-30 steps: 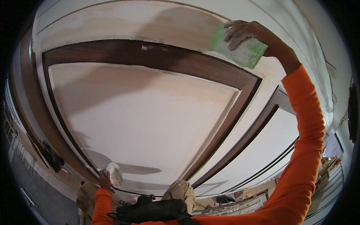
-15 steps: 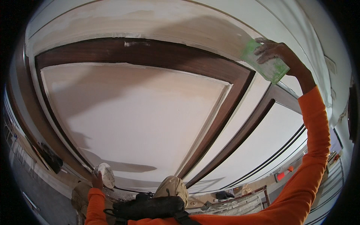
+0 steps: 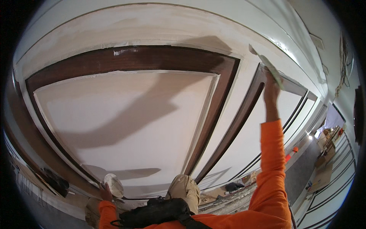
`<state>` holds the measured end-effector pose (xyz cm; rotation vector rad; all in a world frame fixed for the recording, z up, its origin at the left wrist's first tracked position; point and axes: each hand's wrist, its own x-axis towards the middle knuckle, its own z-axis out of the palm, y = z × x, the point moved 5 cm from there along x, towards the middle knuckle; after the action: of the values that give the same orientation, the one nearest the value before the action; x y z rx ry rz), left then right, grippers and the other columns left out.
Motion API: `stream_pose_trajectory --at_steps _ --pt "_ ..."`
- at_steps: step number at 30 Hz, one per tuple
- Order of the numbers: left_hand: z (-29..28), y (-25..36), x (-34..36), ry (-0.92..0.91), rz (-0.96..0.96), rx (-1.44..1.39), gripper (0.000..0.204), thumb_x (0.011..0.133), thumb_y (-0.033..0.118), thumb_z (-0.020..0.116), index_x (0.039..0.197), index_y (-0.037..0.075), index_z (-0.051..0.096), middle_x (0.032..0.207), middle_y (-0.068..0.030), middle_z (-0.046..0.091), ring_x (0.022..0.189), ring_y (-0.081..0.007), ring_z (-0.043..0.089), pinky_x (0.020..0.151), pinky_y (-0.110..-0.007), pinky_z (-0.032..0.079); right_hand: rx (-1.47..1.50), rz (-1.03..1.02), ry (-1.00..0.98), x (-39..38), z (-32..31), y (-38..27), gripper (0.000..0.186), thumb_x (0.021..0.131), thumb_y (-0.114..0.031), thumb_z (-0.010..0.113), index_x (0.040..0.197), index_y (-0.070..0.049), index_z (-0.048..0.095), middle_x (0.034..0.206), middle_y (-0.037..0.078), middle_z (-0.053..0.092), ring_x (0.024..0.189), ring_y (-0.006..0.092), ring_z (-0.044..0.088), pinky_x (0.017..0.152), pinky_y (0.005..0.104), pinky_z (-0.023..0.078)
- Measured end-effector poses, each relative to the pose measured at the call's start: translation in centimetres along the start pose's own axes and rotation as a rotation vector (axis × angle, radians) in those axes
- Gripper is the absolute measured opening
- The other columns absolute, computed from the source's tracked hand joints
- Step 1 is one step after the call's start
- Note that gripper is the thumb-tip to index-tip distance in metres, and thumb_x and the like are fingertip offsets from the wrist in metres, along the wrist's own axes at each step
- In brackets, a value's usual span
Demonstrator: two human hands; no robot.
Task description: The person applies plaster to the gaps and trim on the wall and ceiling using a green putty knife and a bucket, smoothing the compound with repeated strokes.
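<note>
Wall panel [image 3: 126, 114] flat, unobstructed.

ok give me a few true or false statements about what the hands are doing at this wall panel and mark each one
1. The right hand is raised against the wall panelling, holding a flat green-and-white pad. True.
2. The left hand is empty. False: it holds a small white rounded thing, low by the panel's bottom edge.
3. The sleeves are blue. False: they are orange.
4. Dark brown trim frames the pale panel. True.
5. A black bag sits at the person's front. True.
</note>
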<state>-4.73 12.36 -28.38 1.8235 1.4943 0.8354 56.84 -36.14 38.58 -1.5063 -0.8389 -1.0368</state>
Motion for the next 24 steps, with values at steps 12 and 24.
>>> stream_pose_trajectory --at_steps 12,24 --pt "1.5 1.6 -0.2 0.036 -0.064 -0.287 0.066 0.098 0.038 0.055 0.143 -0.006 0.036 0.142 -0.0295 0.045 0.128 -0.0425 0.047 0.105 -0.045 0.039 -0.275 -0.512 0.085 -4.3 9.9 -4.4 0.051 0.079 -0.005 0.071 0.128 -0.016 0.066 0.137 0.006 0.060 0.137 0.0298 0.045 0.113 0.0403 0.036" --pt "1.5 -0.2 0.3 0.046 0.143 -0.263 0.066 0.098 0.040 0.055 0.140 -0.008 0.038 0.134 -0.0303 0.052 0.121 -0.0441 0.053 0.098 -0.047 0.043 -0.129 -0.551 -0.465 4.2 2.0 -10.5 0.044 0.069 -0.012 0.080 0.112 -0.013 0.073 0.121 0.010 0.069 0.119 0.0257 0.062 0.102 0.0381 0.048"
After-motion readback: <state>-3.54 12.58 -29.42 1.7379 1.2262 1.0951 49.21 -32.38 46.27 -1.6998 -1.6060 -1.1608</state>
